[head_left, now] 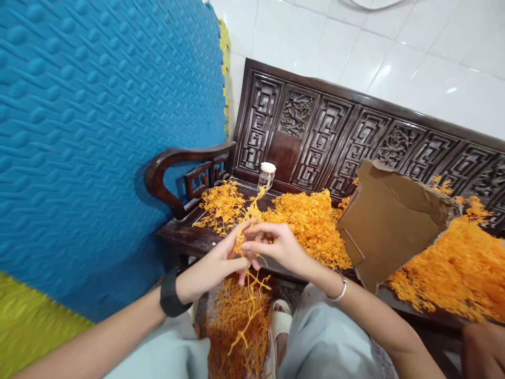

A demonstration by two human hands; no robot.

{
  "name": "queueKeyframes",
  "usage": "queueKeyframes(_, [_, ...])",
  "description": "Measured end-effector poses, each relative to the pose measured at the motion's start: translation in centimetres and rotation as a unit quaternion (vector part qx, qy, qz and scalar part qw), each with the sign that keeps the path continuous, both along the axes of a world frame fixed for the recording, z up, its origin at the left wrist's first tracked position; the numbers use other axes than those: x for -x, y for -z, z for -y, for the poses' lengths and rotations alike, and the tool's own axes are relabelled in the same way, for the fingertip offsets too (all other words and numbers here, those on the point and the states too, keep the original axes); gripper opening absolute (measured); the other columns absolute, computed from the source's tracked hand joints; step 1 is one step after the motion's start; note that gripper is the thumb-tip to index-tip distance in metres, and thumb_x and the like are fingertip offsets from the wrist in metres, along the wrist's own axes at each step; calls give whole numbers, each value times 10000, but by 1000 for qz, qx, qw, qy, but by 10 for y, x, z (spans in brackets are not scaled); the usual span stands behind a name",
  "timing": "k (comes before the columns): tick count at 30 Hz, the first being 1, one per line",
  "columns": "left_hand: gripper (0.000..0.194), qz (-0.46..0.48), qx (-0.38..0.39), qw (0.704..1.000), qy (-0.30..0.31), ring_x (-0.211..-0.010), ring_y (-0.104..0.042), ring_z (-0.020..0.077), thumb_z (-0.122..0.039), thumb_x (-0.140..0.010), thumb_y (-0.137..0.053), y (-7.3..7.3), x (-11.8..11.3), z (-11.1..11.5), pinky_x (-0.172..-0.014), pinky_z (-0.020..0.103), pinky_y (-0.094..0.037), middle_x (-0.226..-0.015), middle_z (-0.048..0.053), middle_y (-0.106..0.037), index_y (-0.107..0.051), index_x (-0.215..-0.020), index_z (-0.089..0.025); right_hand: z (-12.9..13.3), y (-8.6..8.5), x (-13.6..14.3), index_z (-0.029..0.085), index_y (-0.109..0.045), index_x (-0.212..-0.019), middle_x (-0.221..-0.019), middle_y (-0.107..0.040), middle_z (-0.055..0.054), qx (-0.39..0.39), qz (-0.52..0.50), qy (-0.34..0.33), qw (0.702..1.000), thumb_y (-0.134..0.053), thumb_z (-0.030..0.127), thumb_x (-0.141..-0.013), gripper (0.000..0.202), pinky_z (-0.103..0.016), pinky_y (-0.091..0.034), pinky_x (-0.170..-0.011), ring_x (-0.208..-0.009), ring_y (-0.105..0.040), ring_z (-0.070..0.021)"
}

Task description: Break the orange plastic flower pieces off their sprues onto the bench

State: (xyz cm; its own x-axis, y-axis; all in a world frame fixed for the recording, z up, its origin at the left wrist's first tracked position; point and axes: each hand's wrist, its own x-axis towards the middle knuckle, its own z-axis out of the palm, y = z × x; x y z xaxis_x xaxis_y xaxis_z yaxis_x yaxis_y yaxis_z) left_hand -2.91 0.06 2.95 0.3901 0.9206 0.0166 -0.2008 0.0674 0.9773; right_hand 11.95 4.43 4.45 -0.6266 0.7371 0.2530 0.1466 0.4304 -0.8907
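Observation:
My left hand [221,263] is closed around an orange branched plastic sprig [250,310], whose thin forked stems hang below the fingers. More of its orange tips [254,205] stick up above them. My right hand [278,245] meets the left from the right side, its thumb and fingers pinching at the same sprig; the exact grip point is partly hidden. Just beyond the hands, on the dark wooden bench [173,231], lie a small heap of orange sprigs [223,202] and a larger orange heap [311,221].
A lidded clear jar [267,176] stands against the carved backrest [295,113]. A torn cardboard piece [394,216] leans between the orange heaps, with another heap [457,268] farther right. Orange stems [224,337] fill the space between my legs. Blue foam matting [98,131] rises at left.

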Motion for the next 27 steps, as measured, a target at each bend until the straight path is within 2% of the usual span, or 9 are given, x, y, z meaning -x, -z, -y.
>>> queueKeyframes(3, [811,-30,-2,999,16,-595,-529,99,-106,-667,-522,2,3,-2,-472,188,-462,-799,-11,-582,-150,-1370,-269,-1,7,1,170,-581,-853,-524,-541,49,84,-33,-60,994,-647,370,-719,249,-217,-380,-459,-443,-528,-92])
queueKeyframes(5, [803,-46,-2,999,22,-558,-509,82,-115,-668,-517,4,5,-4,-465,187,-454,-827,-5,-584,-151,-1367,-265,-1,11,2,176,-556,-870,-541,-533,60,110,-48,-66,991,-684,344,-685,281,-201,-355,-434,-446,-541,-89])
queueKeyframes(8, [814,-57,-4,997,45,-589,-515,97,-142,-669,-529,8,7,-4,-458,192,-448,-841,5,-580,-124,-1366,-259,0,15,2,175,-527,-858,-546,-535,58,134,-40,-76,987,-679,364,-687,297,-200,-354,-441,-459,-540,-90])
queueKeyframes(11, [797,-79,12,994,74,-661,-536,140,-171,-679,-531,11,8,-4,-474,204,-442,-738,-3,-570,-117,-1359,-209,0,14,0,164,-491,-703,-538,-515,51,138,-28,-89,986,-645,415,-705,294,-208,-363,-485,-474,-496,-77])
queueKeyframes(13, [747,-108,18,991,82,-613,-516,128,-191,-679,-538,12,8,-4,-460,200,-414,-688,-22,-548,-174,-1332,-190,-2,13,-4,157,-461,-621,-538,-467,59,126,-18,-87,988,-662,413,-682,332,-197,-332,-484,-477,-427,-57])
queueKeyframes(17, [470,-168,-20,982,83,-477,-397,63,-206,-679,-543,15,8,-5,-419,176,-320,-694,-50,-536,-409,-1129,-185,-4,12,-13,149,-424,-583,-527,-392,72,114,54,-126,984,-643,400,-700,353,-184,-270,-468,-478,-332,-45])
queueKeyframes(20, [308,-223,-35,969,102,-458,-394,77,-194,-687,-494,16,9,-4,-407,176,-286,-585,-64,-538,-467,-992,-168,-6,15,-21,146,-429,-606,-523,-397,67,117,114,-156,974,-572,370,-762,308,-185,-256,-458,-475,-329,-49])
queueKeyframes(24, [136,-298,-47,949,88,-426,-409,90,-253,-742,-453,16,18,-1,-426,186,-293,-447,-73,-476,-526,-803,-156,-8,16,-35,142,-444,-599,-527,-400,60,113,160,-178,964,-521,268,-782,236,-184,-264,-463,-485,-333,-53])
queueKeyframes(27, [284,-324,-58,940,95,-391,-355,76,-372,-795,-437,18,30,1,-414,187,-274,-399,-78,-391,-529,-644,-151,-10,14,-51,137,-453,-577,-535,-392,58,101,202,-200,953,-521,204,-763,210,-182,-285,-493,-506,-340,-53])
